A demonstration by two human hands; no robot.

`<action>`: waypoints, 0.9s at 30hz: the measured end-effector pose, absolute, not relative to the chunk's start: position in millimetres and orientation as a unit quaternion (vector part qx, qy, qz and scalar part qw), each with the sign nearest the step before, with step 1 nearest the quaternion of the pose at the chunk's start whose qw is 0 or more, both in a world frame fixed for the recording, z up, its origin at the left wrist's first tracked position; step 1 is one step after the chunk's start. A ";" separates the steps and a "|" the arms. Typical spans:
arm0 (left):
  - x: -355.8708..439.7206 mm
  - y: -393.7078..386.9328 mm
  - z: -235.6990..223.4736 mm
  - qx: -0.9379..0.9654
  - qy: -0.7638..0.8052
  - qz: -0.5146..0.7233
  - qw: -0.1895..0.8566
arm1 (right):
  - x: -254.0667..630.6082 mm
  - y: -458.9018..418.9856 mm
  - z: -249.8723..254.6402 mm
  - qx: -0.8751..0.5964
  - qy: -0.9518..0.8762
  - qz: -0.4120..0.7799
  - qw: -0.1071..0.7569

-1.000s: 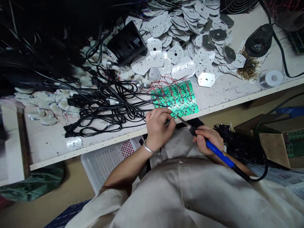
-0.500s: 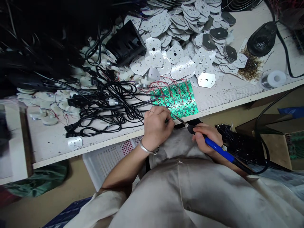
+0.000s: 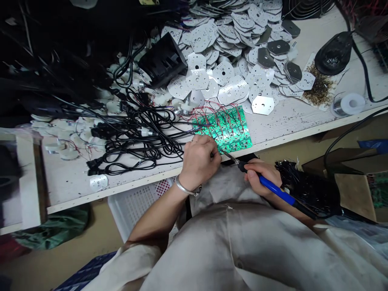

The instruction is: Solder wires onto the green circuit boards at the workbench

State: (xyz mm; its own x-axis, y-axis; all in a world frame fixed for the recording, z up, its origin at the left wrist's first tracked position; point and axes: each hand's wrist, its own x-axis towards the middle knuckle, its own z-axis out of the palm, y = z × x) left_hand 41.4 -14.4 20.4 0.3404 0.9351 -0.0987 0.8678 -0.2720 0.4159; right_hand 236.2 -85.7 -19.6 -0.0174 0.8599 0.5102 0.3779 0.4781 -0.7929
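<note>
Plainly, everything I am watching meets at the near edge of the green circuit board (image 3: 233,131); it lies flat on the bench (image 3: 281,129), its longer side running roughly along the bench's front edge, and red wires (image 3: 222,128) trail over its top.

My left hand (image 3: 199,159) is the nearer of the two; its curled fingers cover the board's near-left corner; something small and dark shows between thumb and fingers, but I cannot tell whether they pinch it or what it is. My right hand (image 3: 263,177) is off the bench's front edge, to the near right of the board; its fingers are closed round the soldering iron (image 3: 276,190), gripping at the dark collar and the front of the blue handle.

From that grip the board lies away from me and to the left; the iron's long axis slants the same way, handle low on the right, thin metal shaft reaching up-left to the near edge, just beside my left fingertips; I cannot tell from here whether the tip touches the board or sits just above it.

Black cords (image 3: 142,141) bunch to the left of my left hand; pale plates (image 3: 226,72) are heaped beyond the board; the solder spool (image 3: 353,104) stands well apart, off to the right.
</note>
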 end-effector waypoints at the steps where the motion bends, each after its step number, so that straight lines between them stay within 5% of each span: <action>1: 41.2 -14.2 20.1 0.794 0.567 0.084 0.202 | 237.2 -86.0 -18.9 -0.468 -0.675 0.222 0.526; 12: 40.0 -14.2 19.4 0.794 0.563 0.095 0.207 | 244.3 -79.7 -22.6 -0.499 -0.630 0.200 0.560; 19: 40.4 -12.9 18.0 0.794 0.565 0.090 0.204 | 248.0 -47.1 -39.4 -0.487 -0.680 0.028 0.548; 27: 40.8 -11.8 17.5 0.788 0.566 0.100 0.223 | 244.4 -32.0 -73.5 -0.545 -0.647 -0.004 0.533</action>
